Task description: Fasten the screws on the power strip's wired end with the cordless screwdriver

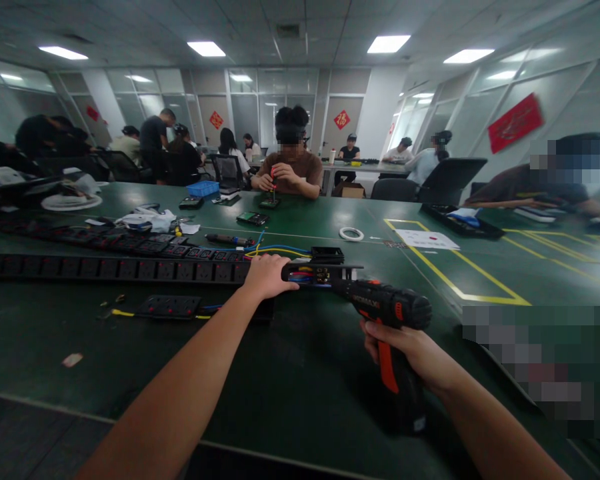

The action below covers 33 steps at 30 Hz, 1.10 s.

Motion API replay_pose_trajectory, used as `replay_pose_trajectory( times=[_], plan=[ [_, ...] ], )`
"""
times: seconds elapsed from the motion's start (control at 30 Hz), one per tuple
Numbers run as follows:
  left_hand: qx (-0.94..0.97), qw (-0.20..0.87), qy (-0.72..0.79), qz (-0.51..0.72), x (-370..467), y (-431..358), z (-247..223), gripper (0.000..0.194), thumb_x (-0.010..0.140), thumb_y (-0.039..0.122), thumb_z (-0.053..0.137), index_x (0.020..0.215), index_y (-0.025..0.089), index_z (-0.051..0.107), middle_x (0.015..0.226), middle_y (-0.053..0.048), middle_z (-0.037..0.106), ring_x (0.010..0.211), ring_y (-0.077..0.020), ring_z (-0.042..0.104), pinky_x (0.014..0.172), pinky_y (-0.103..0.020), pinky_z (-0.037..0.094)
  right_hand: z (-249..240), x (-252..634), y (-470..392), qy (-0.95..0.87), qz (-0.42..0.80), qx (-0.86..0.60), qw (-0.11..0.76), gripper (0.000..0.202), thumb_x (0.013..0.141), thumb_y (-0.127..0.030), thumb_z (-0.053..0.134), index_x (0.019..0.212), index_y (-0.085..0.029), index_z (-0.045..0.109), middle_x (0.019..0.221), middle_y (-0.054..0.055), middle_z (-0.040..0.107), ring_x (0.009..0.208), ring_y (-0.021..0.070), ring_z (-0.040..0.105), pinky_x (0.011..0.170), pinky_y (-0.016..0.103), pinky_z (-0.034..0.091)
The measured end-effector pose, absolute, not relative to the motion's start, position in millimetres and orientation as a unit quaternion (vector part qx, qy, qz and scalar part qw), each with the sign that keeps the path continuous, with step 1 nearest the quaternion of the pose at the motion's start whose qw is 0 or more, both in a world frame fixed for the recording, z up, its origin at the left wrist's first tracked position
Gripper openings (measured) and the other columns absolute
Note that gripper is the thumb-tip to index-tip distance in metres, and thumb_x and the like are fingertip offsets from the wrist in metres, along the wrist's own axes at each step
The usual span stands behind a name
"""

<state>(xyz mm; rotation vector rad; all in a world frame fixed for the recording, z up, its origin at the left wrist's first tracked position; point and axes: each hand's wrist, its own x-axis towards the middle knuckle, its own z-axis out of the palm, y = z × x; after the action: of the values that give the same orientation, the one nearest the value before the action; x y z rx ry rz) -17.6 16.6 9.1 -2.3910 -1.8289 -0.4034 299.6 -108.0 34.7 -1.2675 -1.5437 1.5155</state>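
My left hand is wrapped over the right end of a long black power strip, fingers on top and thumb at the near side. Coloured wires show inside the strip's open end, just right of that hand. My right hand grips a black and orange cordless drill by its handle. The drill points left, with its nose at the strip's open end; I cannot tell whether its bit touches a screw there. A short black socket piece with yellow and blue wires lies on the near side of the strip.
On the green table lie another power strip, a screwdriver-like tool, a white tape roll, a blue basket and a black tray. A person opposite holds a red tool over a small dark device.
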Motion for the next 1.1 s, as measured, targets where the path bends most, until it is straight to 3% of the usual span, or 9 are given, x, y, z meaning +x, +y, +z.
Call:
replay_pose_trajectory(
  times=[0.73,1.1],
  plan=[
    [-0.786,0.049,-0.602,-0.133,-15.7,13.7,12.6,0.075,0.078,0.077,0.067,0.134,0.027,0.064,0.135,-0.011,0.067,0.123,-0.0379,0.059,0.099,-0.048,0.041,35.9,297.6,-110.8,-0.586,0.574,-0.478,0.313,0.048,0.077,-0.064,0.077,0.077,-0.017,0.068,0.065,0.002,0.062,0.060,0.0183,0.055,0.058,0.031,0.043],
    [-0.788,0.051,-0.599,-0.134,-15.5,13.4,12.8,0.076,0.077,0.078,0.067,0.134,0.026,0.064,0.134,-0.012,0.067,0.121,-0.0372,0.060,0.098,-0.048,0.042,38.7,296.5,-111.0,-0.587,0.573,-0.477,0.315,0.052,0.076,-0.064,0.078,0.091,-0.016,0.069,0.065,0.001,0.064,0.060,0.0177,0.056,0.058,0.031,0.043]
  ],
)
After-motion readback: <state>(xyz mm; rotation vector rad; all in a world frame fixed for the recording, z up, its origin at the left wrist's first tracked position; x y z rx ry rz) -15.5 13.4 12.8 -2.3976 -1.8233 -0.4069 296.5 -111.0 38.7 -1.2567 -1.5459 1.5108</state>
